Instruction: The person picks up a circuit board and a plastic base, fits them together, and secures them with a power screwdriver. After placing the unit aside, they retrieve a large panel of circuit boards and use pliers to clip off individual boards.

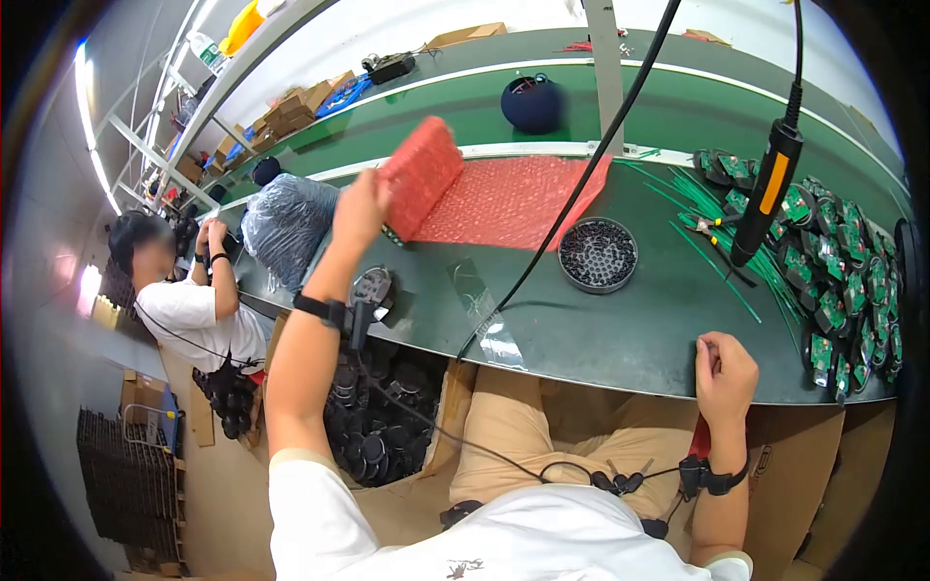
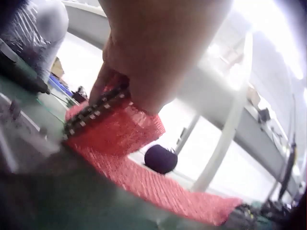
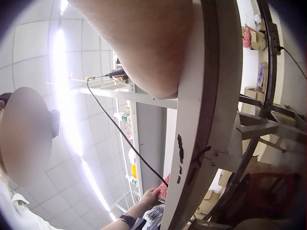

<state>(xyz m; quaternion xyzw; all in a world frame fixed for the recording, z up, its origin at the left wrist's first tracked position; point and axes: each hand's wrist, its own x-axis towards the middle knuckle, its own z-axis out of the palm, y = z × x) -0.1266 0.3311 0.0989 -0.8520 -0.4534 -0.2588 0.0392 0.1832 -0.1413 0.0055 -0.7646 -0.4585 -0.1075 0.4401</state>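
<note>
My left hand [image 1: 360, 208] grips the upper left end of a flat bundle [image 1: 423, 179] wrapped in red bubble wrap, tilted up over the bench. A dark edge [image 2: 96, 112] with a row of pale marks shows out of the wrap in the left wrist view. The loose tail of red bubble wrap [image 1: 513, 203] lies flat on the bench to its right. By the bench's front edge, my right hand [image 1: 727, 378] has its fingers loosely curled with nothing seen in it. In the right wrist view the bench edge hides most of that hand.
A dish [image 1: 599, 289] of small black pieces stands mid-bench. An electric screwdriver [image 1: 770, 194] hangs above green strands [image 1: 717, 213] and many green circuit boards [image 1: 852, 261]. A grey plastic bag [image 1: 286, 228] sits left. Below is a box of black parts [image 1: 387, 407]; another person [image 1: 184, 300] sits beyond.
</note>
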